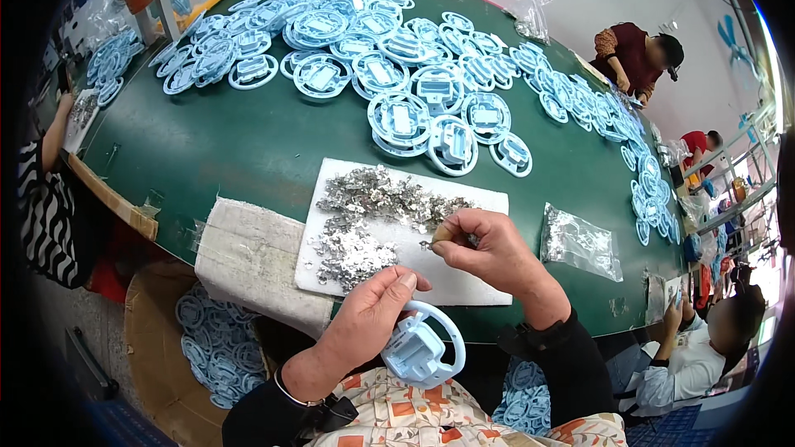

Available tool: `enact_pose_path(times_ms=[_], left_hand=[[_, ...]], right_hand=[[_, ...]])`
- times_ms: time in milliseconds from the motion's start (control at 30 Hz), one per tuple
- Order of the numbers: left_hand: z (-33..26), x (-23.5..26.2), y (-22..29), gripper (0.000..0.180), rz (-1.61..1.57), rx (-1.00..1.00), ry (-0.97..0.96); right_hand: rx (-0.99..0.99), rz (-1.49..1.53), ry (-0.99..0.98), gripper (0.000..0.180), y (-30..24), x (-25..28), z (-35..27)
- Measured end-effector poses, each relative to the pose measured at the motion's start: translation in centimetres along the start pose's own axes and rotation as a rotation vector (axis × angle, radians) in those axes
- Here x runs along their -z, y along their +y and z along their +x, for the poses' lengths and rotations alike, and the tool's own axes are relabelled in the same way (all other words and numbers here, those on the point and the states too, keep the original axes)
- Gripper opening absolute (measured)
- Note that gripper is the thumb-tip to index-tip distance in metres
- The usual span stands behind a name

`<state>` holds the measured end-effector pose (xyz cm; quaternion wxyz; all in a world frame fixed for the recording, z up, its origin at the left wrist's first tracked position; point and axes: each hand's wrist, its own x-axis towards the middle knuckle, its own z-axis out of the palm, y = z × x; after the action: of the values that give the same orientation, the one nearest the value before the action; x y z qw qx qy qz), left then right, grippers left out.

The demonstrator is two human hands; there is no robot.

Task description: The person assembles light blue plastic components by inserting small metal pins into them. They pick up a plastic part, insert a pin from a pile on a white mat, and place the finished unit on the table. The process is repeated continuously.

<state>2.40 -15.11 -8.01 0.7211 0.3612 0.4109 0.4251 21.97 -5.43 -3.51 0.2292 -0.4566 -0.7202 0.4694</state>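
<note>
1. Left hand (364, 314) is wrapped around a pale blue plastic ring part (421, 348), held low near the lap right at the edge of the green desk (248, 145). The fingers are curled shut on it, and it sits tilted up, probably so its middle block faces the other hand.
2. Right hand (489, 248) is up over the white sheet (464, 281). Its fingers are pressed together, pinching one tiny metal piece (426, 243) at the tips. Too small to tell its exact shape.
3. The pile of small metal clips (373, 215) is spread out on that white sheet just ahead of both hands, I'd guess so single ones are easy to pick off.
4. A clear bag of more metal bits (580, 242) lies to the right of the sheet, near but not touching it.
5. Heaps of the same blue ring parts (414, 91) cover the far side of the desk, well away from the hands.
6. A cardboard box (166, 339) of ring parts sits down by the person's left side, below the desk.
</note>
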Motion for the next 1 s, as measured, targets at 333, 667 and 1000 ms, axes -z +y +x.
enact_pose_path(times_ms=[333, 667, 1000], left_hand=[[0.5, -2.1, -0.1, 0.023, 0.358, -0.195, 0.03], [1.0, -5.0, -1.5, 0.022, 0.297, -0.116, -0.029], [2.5, -5.5, -3.0, 0.02, 0.123, -0.084, -0.069]], right_hand=[[0.061, -0.157, -0.101, 0.011, -1.4, 1.5, -5.0], [-0.057, 0.078, 0.003, 0.015, 0.3, 2.6, -7.9], [-0.037, 0.181, 0.283, 0.012, 2.7, 0.2, -10.3]])
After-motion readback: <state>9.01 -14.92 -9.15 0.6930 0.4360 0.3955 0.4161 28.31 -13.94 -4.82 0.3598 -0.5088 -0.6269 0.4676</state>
